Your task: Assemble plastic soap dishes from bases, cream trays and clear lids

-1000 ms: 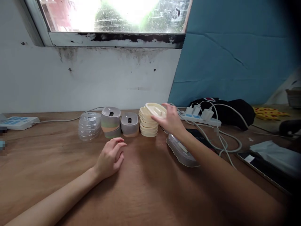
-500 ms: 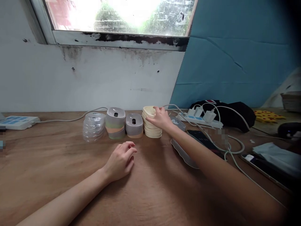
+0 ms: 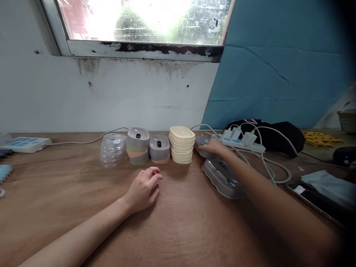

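Note:
My left hand (image 3: 144, 188) rests on the wooden table, fingers loosely bent and apart, holding nothing. To the right, my right hand (image 3: 213, 146) grips a small grey translucent plastic lid (image 3: 200, 141) by its near side; part of the lid is hidden behind the fingers. Just left of it stands a stack of cream-coloured lids (image 3: 181, 145). Further left are a grey container with a slotted top (image 3: 159, 148), a taller grey, green and orange stack (image 3: 137, 145) and a stack of clear lids (image 3: 112, 150). Below my right forearm lies a larger grey translucent cover (image 3: 219, 178), partly hidden.
A white power strip (image 3: 255, 146) with plugs and looping cables lies at the right, before a black cloth item (image 3: 280, 137). A phone (image 3: 314, 204) and pale blue tissue (image 3: 328, 187) are nearer. Another power strip (image 3: 27, 144) sits at the left. The wall (image 3: 133, 96) closes off the back.
My right hand has left the top of the cream stack and moved right onto the small grey lid, which has shifted slightly left. My left hand has stayed in place.

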Demonstrator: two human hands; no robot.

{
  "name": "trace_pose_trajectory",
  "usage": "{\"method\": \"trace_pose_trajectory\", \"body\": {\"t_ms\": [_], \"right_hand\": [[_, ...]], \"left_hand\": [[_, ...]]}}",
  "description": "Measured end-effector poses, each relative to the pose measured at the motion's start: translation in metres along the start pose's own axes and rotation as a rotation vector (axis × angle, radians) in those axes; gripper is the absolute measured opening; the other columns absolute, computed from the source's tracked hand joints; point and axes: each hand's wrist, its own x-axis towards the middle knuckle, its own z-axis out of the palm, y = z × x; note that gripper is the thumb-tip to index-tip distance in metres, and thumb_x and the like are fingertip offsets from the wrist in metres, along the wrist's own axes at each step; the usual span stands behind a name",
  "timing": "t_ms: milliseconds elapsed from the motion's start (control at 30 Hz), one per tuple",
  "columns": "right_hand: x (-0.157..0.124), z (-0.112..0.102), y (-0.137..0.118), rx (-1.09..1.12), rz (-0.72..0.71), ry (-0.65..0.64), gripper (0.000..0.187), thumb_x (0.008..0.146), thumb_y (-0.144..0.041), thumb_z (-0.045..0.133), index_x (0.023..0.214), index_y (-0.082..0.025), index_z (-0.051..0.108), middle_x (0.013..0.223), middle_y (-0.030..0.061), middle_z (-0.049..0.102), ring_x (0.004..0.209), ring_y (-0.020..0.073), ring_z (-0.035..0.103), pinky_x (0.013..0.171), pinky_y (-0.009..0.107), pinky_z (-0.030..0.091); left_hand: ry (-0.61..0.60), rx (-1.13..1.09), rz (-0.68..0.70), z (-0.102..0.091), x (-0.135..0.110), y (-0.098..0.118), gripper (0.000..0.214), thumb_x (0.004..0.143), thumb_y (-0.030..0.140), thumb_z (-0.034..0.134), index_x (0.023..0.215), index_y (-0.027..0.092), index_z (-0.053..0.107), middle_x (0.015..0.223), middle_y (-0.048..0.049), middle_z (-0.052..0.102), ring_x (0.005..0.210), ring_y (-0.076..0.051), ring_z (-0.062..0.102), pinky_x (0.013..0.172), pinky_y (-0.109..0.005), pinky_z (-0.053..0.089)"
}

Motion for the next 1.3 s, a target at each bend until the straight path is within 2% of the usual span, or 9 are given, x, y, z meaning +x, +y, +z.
{"method": "trace_pose_trajectory", "body": {"t_ms": [100, 167, 300, 433, 533, 633, 933, 1167, 1300], "right_hand": [[-0.014, -0.033, 0.0, 0.016, 0.054, 0.04, 0.079, 0.072, -0.048, 0.063, 0.129, -0.003, 0.034, 0.121, 0.0287, 0.044, 0.109, 0.0418, 0.046, 0.079, 0.05, 0.045], [-0.038, -0.057, 0.002, 0.047, -0.018, 0.068, 0.085, 0.07, -0.052, 0.061, 0.135, -0.008, 0.025, 0.125, 0.0273, 0.039, 0.113, 0.0411, 0.043, 0.082, 0.047, 0.044], [-0.113, -0.066, -0.005, 0.206, -0.713, -0.147, 0.08, 0.06, -0.033, 0.068, 0.131, -0.027, 0.032, 0.126, 0.011, 0.041, 0.107, 0.0316, 0.048, 0.085, 0.043, 0.044], [-0.162, -0.033, -0.024, 0.212, -0.984, -0.523, 0.088, 0.049, -0.022, 0.072, 0.129, -0.026, 0.037, 0.125, 0.0098, 0.042, 0.109, 0.0303, 0.046, 0.09, 0.041, 0.042], [-0.17, -0.01, -0.029, 0.364, -0.981, -0.625, 0.093, 0.053, -0.023, 0.073, 0.134, -0.026, 0.028, 0.135, 0.0091, 0.03, 0.119, 0.0291, 0.039, 0.096, 0.039, 0.038], [-0.169, 0.006, -0.022, 0.535, -0.874, -0.621, 0.098, 0.057, -0.026, 0.072, 0.138, -0.027, 0.016, 0.139, 0.0105, 0.02, 0.125, 0.029, 0.033, 0.099, 0.04, 0.035], [-0.165, 0.038, -0.011, 0.763, -0.744, -0.529, 0.124, 0.059, -0.034, 0.076, 0.139, -0.021, -0.019, 0.137, 0.0169, 0.031, 0.127, 0.0279, 0.032, 0.104, 0.048, 0.024], [-0.164, 0.026, -0.015, 0.573, -0.856, -0.596, 0.046, 0.069, -0.045, 0.067, 0.109, -0.023, 0.058, 0.139, 0.0114, 0.027, 0.126, 0.0326, 0.032, 0.102, 0.045, 0.03], [-0.164, 0.024, -0.017, 0.552, -0.844, -0.601, 0.045, 0.07, -0.045, 0.066, 0.108, -0.023, 0.059, 0.139, 0.011, 0.026, 0.126, 0.0332, 0.031, 0.101, 0.046, 0.031]], "left_hand": [[0.046, -0.018, -0.011, 0.001, -0.001, -0.001, 0.03, 0.072, 0.007, 0.045, 0.101, 0.015, 0.05, 0.109, -0.0121, 0.049, 0.096, -0.023, 0.052, 0.082, -0.037, 0.044], [0.139, -0.033, -0.006, -0.002, -0.001, 0.001, 0.038, 0.074, 0.008, 0.046, 0.111, 0.016, 0.044, 0.114, -0.0134, 0.045, 0.105, -0.025, 0.048, 0.087, -0.039, 0.043], [0.361, -0.085, 0.072, -0.018, 0.006, 0.009, 0.061, 0.077, 0.022, 0.057, 0.13, 0.019, 0.027, 0.131, -0.0166, 0.03, 0.124, -0.03, 0.032, 0.099, -0.046, 0.033], [-0.068, -0.208, 0.065, -0.038, 0.017, 0.017, 0.079, 0.07, 0.043, 0.067, 0.133, 0.019, 0.027, 0.137, -0.0177, 0.028, 0.127, -0.032, 0.03, 0.101, -0.047, 0.032], [-0.428, -0.295, -0.045, -0.045, 0.021, 0.016, 0.083, 0.066, 0.05, 0.068, 0.134, 0.021, 0.029, 0.136, -0.0144, 0.035, 0.121, -0.031, 0.04, 0.096, -0.045, 0.039], [-0.531, -0.344, -0.068, -0.045, 0.019, 0.013, 0.092, 0.061, 0.049, 0.071, 0.136, 0.022, 0.026, 0.13, -0.0121, 0.041, 0.114, -0.029, 0.047, 0.093, -0.042, 0.043], [-0.094, -0.384, -0.122, -0.048, 0.021, -0.003, 0.079, 0.067, 0.033, 0.069, 0.134, 0.022, 0.027, 0.126, -0.0113, 0.046, 0.114, -0.026, 0.047, 0.098, -0.041, 0.039], [0.391, 0.22, -0.647, -0.126, 0.047, -0.039, 0.082, 0.069, 0.058, 0.058, 0.132, 0.012, 0.033, 0.128, -0.0164, 0.041, 0.105, -0.028, 0.053, 0.08, -0.037, 0.049], [0.106, 0.494, -1.011, -0.152, 0.069, -0.074, 0.084, 0.067, 0.066, 0.052, 0.124, 0.005, 0.044, 0.122, -0.0234, 0.045, 0.103, -0.036, 0.053, 0.078, -0.043, 0.048]]}}
